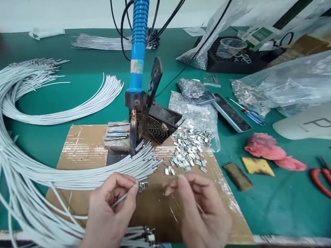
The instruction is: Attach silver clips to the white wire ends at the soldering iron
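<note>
Green bench [275,205] bears a bag [199,113] spilling clips [190,148]; left hand [109,214] pinches a wire [121,199], right hand [201,216] pinched closed.

Workshop bench: soldering iron [138,43], white wire bundles [25,167], metal clips [190,150].

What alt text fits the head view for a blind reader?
The left hand pinches a white wire tipped with a metal clip over a cardboard sheet; the blurred right hand is beside it. A blue-handled tool stands behind, beside loose clips.

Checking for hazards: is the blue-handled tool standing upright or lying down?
Upright: the blue-handled tool stands handle up, tip down, held in its metal stand on the cardboard.
</note>
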### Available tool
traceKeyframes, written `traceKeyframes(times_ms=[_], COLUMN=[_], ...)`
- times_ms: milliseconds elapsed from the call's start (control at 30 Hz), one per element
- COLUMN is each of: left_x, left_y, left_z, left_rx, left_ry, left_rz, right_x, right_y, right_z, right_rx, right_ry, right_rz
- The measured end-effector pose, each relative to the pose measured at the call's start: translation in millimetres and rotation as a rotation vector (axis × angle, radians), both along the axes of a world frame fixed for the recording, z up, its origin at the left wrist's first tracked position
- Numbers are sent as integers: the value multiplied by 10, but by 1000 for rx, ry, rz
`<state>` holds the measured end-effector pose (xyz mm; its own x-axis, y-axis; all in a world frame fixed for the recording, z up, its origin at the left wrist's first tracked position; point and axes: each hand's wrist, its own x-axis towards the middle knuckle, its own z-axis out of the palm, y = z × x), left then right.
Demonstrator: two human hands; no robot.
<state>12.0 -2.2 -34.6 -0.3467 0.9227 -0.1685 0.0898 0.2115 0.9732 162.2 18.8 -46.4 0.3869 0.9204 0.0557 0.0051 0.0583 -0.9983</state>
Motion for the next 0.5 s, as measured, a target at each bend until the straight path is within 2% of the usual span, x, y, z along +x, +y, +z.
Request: traceKeyframes(times_ms=[67, 167, 333, 500], left_x=[2, -58, -199, -342], left_y=[-110, -231, -344, -485], left_z=[-25, -82, -226, -350], left_rx=[51, 238, 395, 504], left_ry=[131, 421, 578, 717], left_rz=[-133, -358, -431, -404], right_x=[153, 365, 563, 611], right_y=[-58, -195, -523, -860], right_z=[-38, -97, -191, -321], right_rx=[16, 10, -120, -131], right_ry=[139, 251, 336, 322], right_rz=[-58, -81, -67, -54])
